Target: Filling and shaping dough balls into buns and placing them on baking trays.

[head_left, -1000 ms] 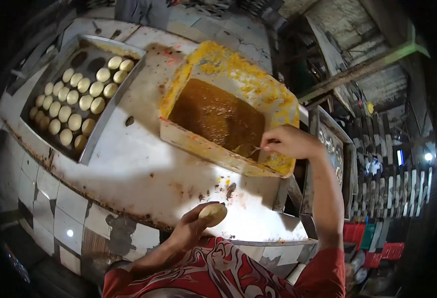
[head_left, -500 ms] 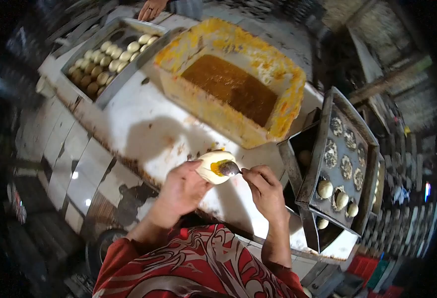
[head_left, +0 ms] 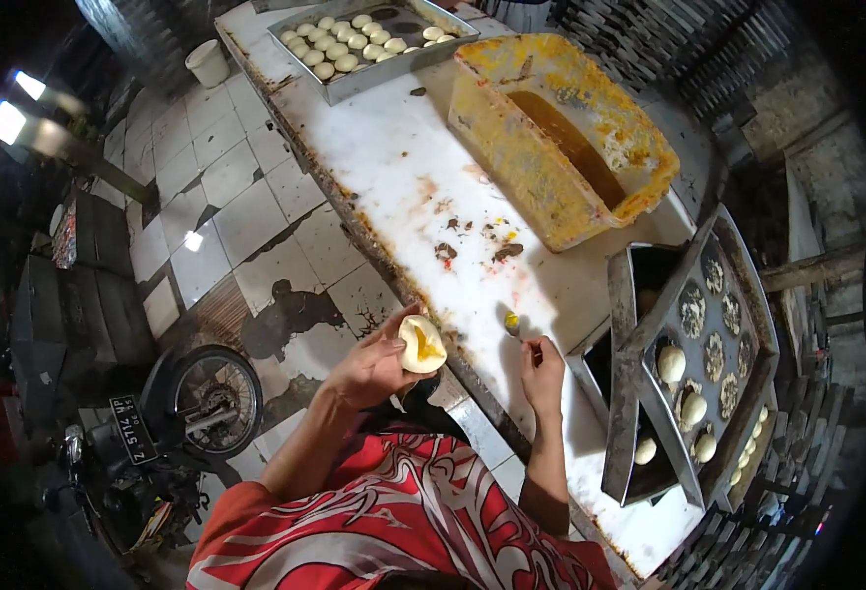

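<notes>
My left hand [head_left: 372, 369] grips a pale dough round [head_left: 421, 343] with a yellow filling in its hollow, held out by the table's front edge. Over the white tabletop [head_left: 364, 147], my right hand [head_left: 542, 369] has its fingers closed on a spoon [head_left: 511, 322] with yellow residue on the bowl. A plastic tub [head_left: 516, 202], smeared yellow and holding brownish-orange liquid, stands beyond both hands. To the right of my right hand are stacked metal trays [head_left: 630, 393]; the upper one has round moulds, a few with dough balls.
A metal pan [head_left: 386, 71] of several dough rounds lies at the table's far end, with part of a person [head_left: 513, 14] behind. On the tiled floor [head_left: 197, 187] to the left stand a motorcycle [head_left: 172, 433], a white bucket [head_left: 207, 64] and dark crates [head_left: 93, 305].
My right hand came from the tub to the dough with the spoon, then drew away rightward. The dough now shows yellow filling. My view has swung, bringing the motorcycle into sight.
</notes>
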A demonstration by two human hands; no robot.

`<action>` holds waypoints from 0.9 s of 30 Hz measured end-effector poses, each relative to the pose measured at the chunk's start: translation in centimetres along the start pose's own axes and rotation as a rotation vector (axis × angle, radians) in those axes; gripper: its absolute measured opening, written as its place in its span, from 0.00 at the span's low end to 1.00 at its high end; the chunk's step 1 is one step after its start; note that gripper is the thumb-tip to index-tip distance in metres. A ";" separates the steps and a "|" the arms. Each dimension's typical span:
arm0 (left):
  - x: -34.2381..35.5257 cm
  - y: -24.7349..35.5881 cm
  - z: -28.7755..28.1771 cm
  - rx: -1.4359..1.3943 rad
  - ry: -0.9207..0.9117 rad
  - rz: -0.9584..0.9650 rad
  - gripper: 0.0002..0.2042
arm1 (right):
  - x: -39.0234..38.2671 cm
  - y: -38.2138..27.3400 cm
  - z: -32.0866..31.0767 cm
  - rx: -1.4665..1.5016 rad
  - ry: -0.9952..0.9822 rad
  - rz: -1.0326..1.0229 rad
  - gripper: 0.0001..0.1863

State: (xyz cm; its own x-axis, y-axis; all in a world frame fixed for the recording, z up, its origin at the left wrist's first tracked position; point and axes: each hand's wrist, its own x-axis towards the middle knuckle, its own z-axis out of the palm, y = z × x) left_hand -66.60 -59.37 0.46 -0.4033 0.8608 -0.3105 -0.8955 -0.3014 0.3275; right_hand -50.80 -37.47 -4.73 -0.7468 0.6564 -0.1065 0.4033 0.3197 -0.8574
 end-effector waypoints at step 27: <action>-14.1 -23.9 8.2 0.235 -0.232 -0.471 0.17 | -33.6 -6.5 -8.7 -0.646 0.433 -0.450 0.15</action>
State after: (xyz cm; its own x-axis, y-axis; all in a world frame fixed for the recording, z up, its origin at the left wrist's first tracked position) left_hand -38.00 -60.96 4.37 0.1043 0.9555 -0.2760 -0.8921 0.2126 0.3988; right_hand -23.70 -55.71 8.77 -0.6941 0.5343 0.4824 0.4365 0.8453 -0.3081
